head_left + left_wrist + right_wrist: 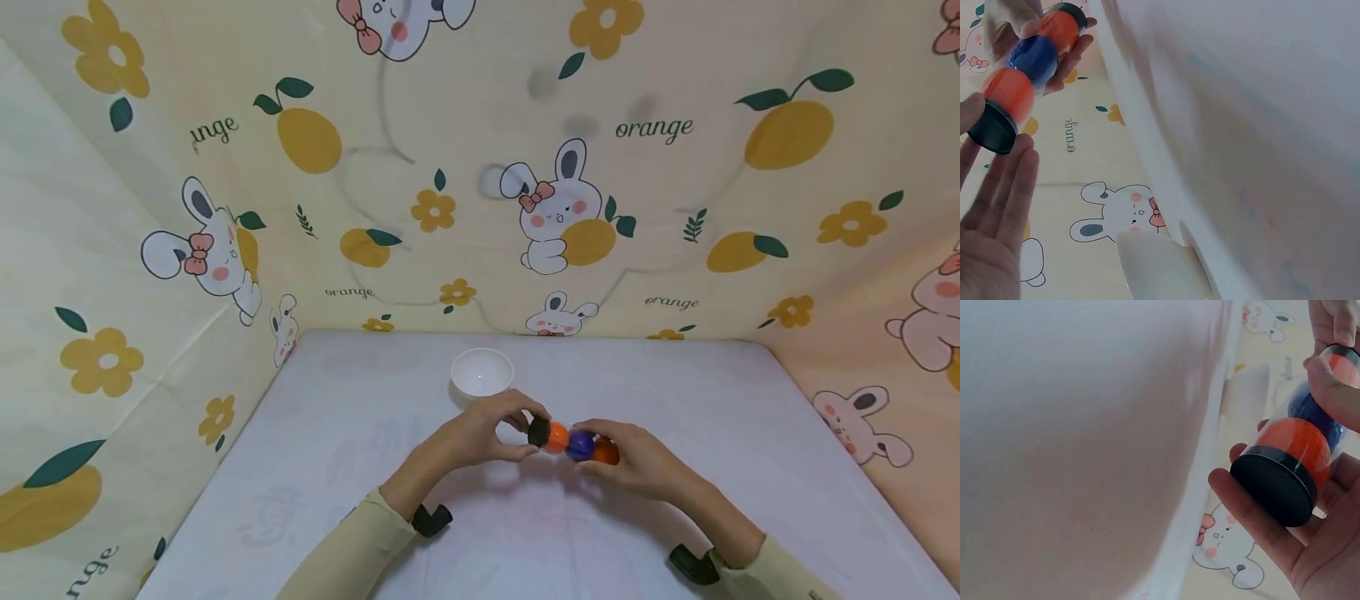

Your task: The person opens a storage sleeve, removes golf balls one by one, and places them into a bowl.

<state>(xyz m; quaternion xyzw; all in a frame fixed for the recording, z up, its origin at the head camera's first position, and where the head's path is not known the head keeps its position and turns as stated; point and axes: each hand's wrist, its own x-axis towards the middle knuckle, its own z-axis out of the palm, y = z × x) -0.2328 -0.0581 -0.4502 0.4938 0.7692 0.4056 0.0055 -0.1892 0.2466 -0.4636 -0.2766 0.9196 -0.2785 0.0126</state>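
Note:
A clear tube with black caps at its ends holds an orange ball [557,437], a blue ball [580,446] and a second orange ball [606,451]. My left hand [480,431] pinches the black cap [537,432] at the tube's left end between thumb and fingers. Around the blue-ball section, my right hand [643,460] grips the tube. The other black cap [1275,487] shows in the right wrist view, close to the right hand's fingers. The tube lies roughly sideways, held above the table.
Behind the left hand, a white bowl [482,373] stands on the table, which has a white cover [360,400]. A cloth [465,108] printed with rabbits, flowers and oranges surrounds the table at the back and sides.

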